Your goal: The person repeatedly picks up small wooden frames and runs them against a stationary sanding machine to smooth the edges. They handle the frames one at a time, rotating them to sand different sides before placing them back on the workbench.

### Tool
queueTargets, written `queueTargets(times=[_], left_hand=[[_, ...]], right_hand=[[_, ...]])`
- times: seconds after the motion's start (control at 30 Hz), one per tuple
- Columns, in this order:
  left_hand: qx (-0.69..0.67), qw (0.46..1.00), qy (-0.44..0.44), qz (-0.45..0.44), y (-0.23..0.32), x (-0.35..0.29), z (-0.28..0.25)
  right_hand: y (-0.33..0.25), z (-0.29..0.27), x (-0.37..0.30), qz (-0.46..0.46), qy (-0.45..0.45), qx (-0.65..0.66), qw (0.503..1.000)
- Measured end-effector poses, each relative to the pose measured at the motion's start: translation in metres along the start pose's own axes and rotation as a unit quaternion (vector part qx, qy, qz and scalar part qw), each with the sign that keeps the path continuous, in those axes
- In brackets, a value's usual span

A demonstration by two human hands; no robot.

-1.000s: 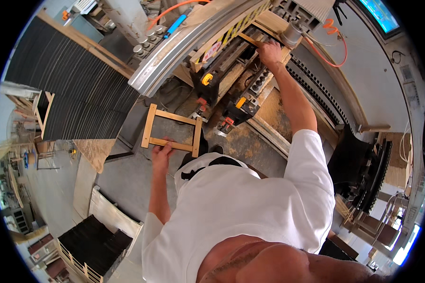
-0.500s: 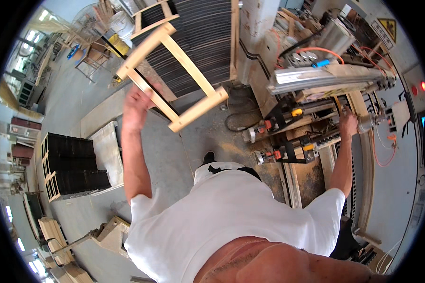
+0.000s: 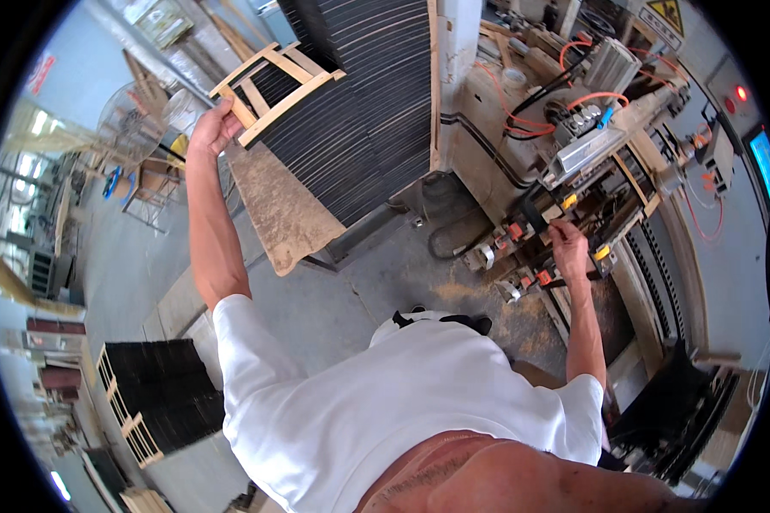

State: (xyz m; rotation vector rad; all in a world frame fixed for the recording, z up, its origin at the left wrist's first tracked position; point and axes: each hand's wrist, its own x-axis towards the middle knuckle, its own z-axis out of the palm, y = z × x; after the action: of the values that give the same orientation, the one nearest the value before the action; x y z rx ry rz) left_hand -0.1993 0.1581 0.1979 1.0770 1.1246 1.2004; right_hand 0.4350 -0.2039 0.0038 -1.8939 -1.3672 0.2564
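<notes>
My left hand (image 3: 216,128) is stretched out to the far left, closed on the end of a light wooden frame (image 3: 287,109). That frame lies on top of a tall stack of black-sided frames (image 3: 359,128). At the machine (image 3: 586,158) on the right is my right hand (image 3: 571,252), its fingers curled beside a black clamp with a yellow part (image 3: 570,201). Whatever those fingers grip, if anything, is hidden. Another wooden frame (image 3: 631,178) sits within the machine, beyond my right hand.
A dusty board (image 3: 282,205) juts out beside the tall stack. Another stack of black frames (image 3: 167,398) stands on the floor at left. Orange hoses (image 3: 522,124) run over the machine. A control panel with a red light (image 3: 741,92) is at far right.
My left hand has carried the wooden frame from mid-air up and left onto the stack. My right hand has drawn back from deeper in the machine toward its front clamps.
</notes>
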Motion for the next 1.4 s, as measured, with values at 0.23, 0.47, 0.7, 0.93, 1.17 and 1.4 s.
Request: queueTargets(times=[0.23, 0.47, 0.7, 0.93, 1.17, 1.4], left_hand=[[0.425, 0.89, 0.128, 0.103, 0.015, -0.017, 0.051], [0.582, 0.725, 0.024, 0.367, 0.03, -0.097, 0.127], [0.604, 0.752, -0.057, 0.259, 0.03, -0.1, 0.147], [0.63, 0.722, -0.098, 0.269, 0.017, -0.071, 0.128], [0.473, 0.761, 0.086, 0.435, 0.003, -0.149, 0.193], [0.15, 0.895, -0.217, 0.359, -0.14, -0.253, 0.344]], right_hand=[[-0.005, 0.027, -0.076, 0.127, -0.028, -0.004, 0.992], [0.007, 0.031, -0.121, 0.161, -0.006, -0.033, 0.986], [0.015, 0.006, -0.173, 0.224, 0.021, -0.02, 0.974], [0.047, -0.043, -0.248, 0.247, 0.09, -0.053, 0.963], [0.019, -0.157, -0.315, 0.217, 0.198, -0.115, 0.949], [-0.018, -0.283, -0.413, 0.288, 0.306, -0.41, 0.809]])
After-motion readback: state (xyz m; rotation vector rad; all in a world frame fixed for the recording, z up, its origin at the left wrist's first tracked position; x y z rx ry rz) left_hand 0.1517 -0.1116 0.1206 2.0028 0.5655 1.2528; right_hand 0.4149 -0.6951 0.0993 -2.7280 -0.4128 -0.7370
